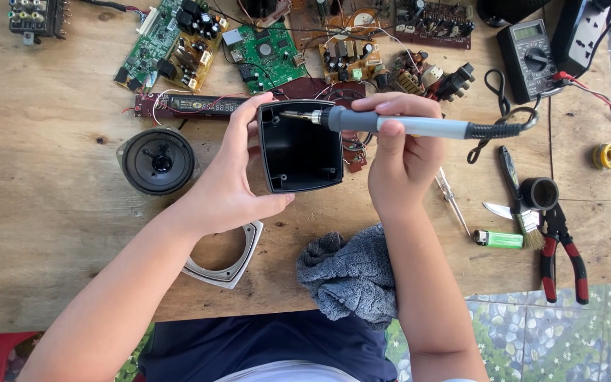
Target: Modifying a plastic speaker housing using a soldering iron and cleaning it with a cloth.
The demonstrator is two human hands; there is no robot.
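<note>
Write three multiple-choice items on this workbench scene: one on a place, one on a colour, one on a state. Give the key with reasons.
1. Where does the loose speaker lie?
A. left of the black housing
B. on the grey cloth
C. beside the pliers

2. What colour is the lighter?
A. red
B. green
C. blue

3. The soldering iron is:
A. lying on the table
B. held in the right hand
C. held in the left hand

Key: A, it sits left of the housing; B, its body is green; B, right fingers wrap it while the left hand steadies the housing.
</note>
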